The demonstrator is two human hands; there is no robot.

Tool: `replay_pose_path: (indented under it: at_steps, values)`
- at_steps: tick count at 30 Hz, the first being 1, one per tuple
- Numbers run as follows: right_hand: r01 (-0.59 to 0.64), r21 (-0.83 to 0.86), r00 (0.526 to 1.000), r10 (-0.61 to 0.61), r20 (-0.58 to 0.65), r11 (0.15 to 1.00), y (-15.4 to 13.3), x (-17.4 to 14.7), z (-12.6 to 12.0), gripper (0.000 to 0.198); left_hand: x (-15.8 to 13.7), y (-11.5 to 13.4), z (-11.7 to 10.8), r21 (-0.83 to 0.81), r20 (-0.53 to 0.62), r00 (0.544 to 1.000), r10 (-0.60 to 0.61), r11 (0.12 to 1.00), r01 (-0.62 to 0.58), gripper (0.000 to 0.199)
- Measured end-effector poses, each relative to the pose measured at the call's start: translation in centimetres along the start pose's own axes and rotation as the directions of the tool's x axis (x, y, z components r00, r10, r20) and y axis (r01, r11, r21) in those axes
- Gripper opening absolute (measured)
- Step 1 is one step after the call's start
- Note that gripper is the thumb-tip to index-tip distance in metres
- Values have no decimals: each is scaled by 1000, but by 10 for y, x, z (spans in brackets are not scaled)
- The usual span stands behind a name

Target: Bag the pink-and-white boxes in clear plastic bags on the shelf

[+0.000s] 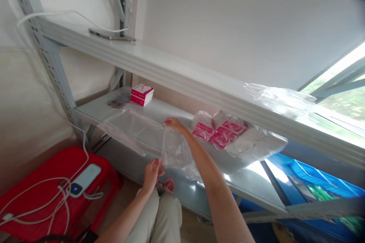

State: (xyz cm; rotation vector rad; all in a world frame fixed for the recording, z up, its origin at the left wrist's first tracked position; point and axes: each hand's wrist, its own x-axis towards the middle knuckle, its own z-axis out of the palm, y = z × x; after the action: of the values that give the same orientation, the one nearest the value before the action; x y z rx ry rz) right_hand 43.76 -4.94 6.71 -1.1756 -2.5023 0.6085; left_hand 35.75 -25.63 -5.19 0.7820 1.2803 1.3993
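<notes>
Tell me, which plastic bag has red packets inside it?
The bag lying on the lower shelf right of the hands holds the red packets. The bag pinched by both hands looks empty.

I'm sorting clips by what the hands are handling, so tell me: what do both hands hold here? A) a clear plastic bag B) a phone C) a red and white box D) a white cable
A: the right hand pinches the top edge of the clear plastic bag and the left hand pinches its lower edge, stretching it in front of the shelf.
</notes>
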Motion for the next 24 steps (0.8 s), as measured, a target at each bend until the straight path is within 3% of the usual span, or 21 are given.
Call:
replay_pose_path:
  at_steps: [3,6,9,12,14,19,24]
  values:
    - [9,-182,977,-47,-207,983,-21,-20,-12,33,2,-1,-1,20,17,1000,26,999,-26,52]
    - [12,-358,905,-162,-392,934,-44,-71,-20,33,6,-1,-2,-12,10,1000,13,1000,-13,49]
    - [-8,-461,902,-193,-387,888,-51,-144,-11,41,9,1,-2,-55,14,1000,-19,998,20,47]
    - [-93,-505,932,-104,-348,858,-36,-204,10,67,7,3,-3,-72,28,998,-48,996,50,43]
    - [-129,-513,951,-41,-308,849,-21,-225,22,70,4,3,-3,-40,58,995,-79,996,81,40]
    - [-80,-522,978,-34,-204,849,-3,-221,33,32,6,3,-2,61,71,984,-162,986,157,45]
    - [8,-610,959,-179,-220,792,-9,-203,34,33,16,17,4,88,114,985,-130,989,121,25]
